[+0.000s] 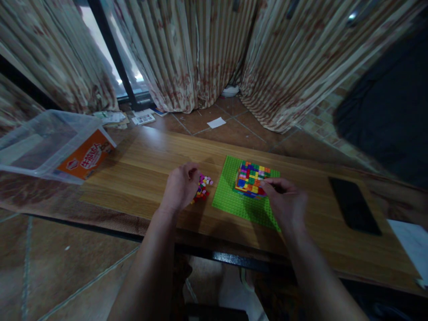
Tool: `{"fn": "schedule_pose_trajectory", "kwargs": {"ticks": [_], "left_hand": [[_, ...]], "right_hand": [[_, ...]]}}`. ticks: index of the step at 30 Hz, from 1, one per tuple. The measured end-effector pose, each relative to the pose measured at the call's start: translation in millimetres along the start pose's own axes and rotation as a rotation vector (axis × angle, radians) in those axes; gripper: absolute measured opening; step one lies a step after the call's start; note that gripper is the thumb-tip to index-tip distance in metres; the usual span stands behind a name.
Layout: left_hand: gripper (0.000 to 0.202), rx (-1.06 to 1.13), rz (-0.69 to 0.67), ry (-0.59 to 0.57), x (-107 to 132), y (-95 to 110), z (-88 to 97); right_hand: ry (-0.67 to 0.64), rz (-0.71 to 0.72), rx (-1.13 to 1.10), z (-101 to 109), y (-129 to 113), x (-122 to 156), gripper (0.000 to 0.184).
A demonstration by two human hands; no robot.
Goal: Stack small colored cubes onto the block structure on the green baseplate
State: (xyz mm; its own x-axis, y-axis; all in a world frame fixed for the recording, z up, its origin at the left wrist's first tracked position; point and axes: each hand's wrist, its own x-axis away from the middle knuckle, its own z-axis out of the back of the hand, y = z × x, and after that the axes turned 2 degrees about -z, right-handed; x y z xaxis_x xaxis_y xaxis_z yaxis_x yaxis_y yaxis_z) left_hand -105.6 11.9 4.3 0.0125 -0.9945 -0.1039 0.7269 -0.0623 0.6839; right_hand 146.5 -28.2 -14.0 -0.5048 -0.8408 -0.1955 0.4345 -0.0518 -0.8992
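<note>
A green baseplate [234,200] lies on the wooden table [140,178]. On it stands a block of many-coloured small bricks [251,177]. My right hand [286,201] rests at the block's near right corner, fingers pinched together against the bricks; what they hold is hidden. My left hand [179,186] is curled over a small pile of loose coloured bricks [203,186] just left of the baseplate, fingers bent down into the pile.
A clear plastic tub [50,145] with an orange label lies on its side at the table's left end. A black phone [353,204] lies at the right, white paper [413,243] beyond it. Curtains, floor tiles and scattered papers are behind.
</note>
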Motion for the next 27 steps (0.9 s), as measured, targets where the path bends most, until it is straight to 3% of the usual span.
{"fn": "schedule_pose_trajectory", "kwargs": {"ticks": [7,10,16,18,21,24,27], "left_hand": [[0.03,-0.023,0.007,-0.005,-1.3,-1.7,-0.4],[0.032,-0.014,0.035,0.0,-1.0,-1.3,3.1],[0.031,-0.004,0.064,0.029,-0.3,-2.9,9.7],[0.031,-0.012,0.077,0.052,-0.7,-5.3,10.7],[0.03,-0.073,0.126,0.061,-0.6,-9.2,14.1],[0.033,-0.191,0.21,-0.019,0.7,-13.6,20.0],[0.037,-0.253,0.258,-0.087,2.4,-18.0,24.7]], "right_hand": [[-0.019,-0.045,-0.043,-1.4,3.7,0.1,0.018],[0.044,-0.061,-0.106,-1.7,-1.5,-1.2,0.017],[0.185,0.09,-0.169,-1.7,-20.4,7.2,0.016],[0.128,0.188,-0.13,-3.3,-24.4,17.2,0.016],[-0.061,0.35,-0.032,-8.8,-28.1,35.3,0.013],[-0.272,0.469,0.047,-18.4,-27.5,50.1,0.014],[-0.402,0.512,0.12,-31.5,-22.0,57.9,0.015]]}}
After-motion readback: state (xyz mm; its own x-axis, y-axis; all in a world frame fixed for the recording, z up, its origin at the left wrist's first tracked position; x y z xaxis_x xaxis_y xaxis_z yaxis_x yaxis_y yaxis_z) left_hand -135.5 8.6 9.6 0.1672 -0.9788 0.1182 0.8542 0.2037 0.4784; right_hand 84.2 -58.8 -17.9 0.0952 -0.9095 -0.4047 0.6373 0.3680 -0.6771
